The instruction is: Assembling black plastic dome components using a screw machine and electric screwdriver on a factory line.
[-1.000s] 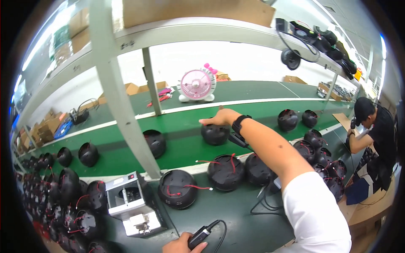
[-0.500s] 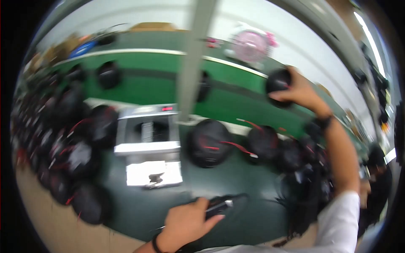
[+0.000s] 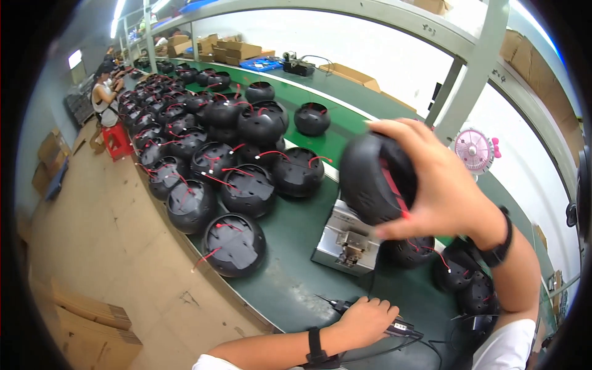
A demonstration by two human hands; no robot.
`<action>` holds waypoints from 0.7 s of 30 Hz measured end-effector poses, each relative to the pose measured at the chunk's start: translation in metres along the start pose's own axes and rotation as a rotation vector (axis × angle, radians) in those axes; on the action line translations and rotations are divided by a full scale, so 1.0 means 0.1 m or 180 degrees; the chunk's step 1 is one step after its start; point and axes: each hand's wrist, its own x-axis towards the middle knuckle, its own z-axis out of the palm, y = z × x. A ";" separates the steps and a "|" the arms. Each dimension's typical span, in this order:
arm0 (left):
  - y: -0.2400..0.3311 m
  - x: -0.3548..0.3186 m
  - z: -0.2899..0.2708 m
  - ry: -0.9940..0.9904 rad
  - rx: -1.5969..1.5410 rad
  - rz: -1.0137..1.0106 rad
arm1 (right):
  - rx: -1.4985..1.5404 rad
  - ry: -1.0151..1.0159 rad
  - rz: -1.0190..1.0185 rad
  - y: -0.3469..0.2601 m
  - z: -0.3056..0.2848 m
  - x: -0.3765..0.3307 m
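My right hand point(image 3: 438, 179) grips a round black plastic shell point(image 3: 361, 179) with a red wire at its opening, raised above the bench. Below the shell stands a silver metal box point(image 3: 333, 237), perhaps a screw feeder, partly hidden by it. Near the front edge, my left hand point(image 3: 369, 322) is closed round a slim black corded tool, apparently an electric screwdriver point(image 3: 402, 328). Its thin tip point(image 3: 327, 300) points left, low over the dark green bench top point(image 3: 290, 290). More black shells point(image 3: 410, 251) sit beneath and right of my right hand.
Many black shells with red wires point(image 3: 234, 243) crowd the bench's left side, some stacked. A green conveyor belt point(image 3: 336, 148) runs behind, with one shell point(image 3: 312, 118) on it. A pink fan point(image 3: 475, 151) stands beyond a metal post. Another person point(image 3: 105, 98) sits far left by a red stool point(image 3: 116, 140).
The view has swung left, bringing the rows of shells and the aisle into sight. My right hand has brought its shell from over the belt to above the metal box. My left hand keeps the tool.
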 end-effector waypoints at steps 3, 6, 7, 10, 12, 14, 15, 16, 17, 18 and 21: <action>-0.06 0.03 -0.05 -0.0015 -0.0156 0.0045 | 0.0137 -0.0180 0.0102 0.01 0.33 0.62; -0.09 0.03 -0.09 -0.0245 -0.0260 -0.0081 | -0.0157 -0.0653 0.0948 0.07 0.74 1.24; -0.09 0.05 -0.09 -0.0268 -0.0290 -0.0049 | -0.0349 -0.0812 0.1245 0.13 0.87 1.38; -0.08 0.05 -0.12 -0.0344 -0.0297 -0.0014 | -0.0319 -0.1083 0.1488 0.30 1.12 1.58; -0.09 0.04 -0.11 -0.0375 -0.0275 0.0007 | -0.0348 -0.1092 0.1523 0.34 1.22 1.60; -0.08 0.02 -0.08 -0.0310 -0.0354 0.0023 | -0.0227 -0.1096 0.1407 0.36 1.30 1.63; -0.10 0.01 -0.07 -0.0292 -0.0365 0.0031 | -0.0085 -0.1091 0.1290 0.38 1.34 1.64; -0.09 0.00 -0.10 -0.0356 -0.0379 0.0013 | -0.0079 -0.1080 0.1131 0.35 1.36 1.65; -0.09 -0.01 -0.12 -0.0421 -0.0392 -0.0007 | -0.0088 -0.1102 0.1127 0.31 1.38 1.66; -0.09 -0.02 -0.12 -0.0409 -0.0408 -0.0012 | -0.0094 -0.1201 0.1028 0.28 1.39 1.67; -0.09 -0.03 -0.10 -0.0191 -0.0435 0.0046 | -0.0042 -0.1328 0.0981 0.28 1.40 1.71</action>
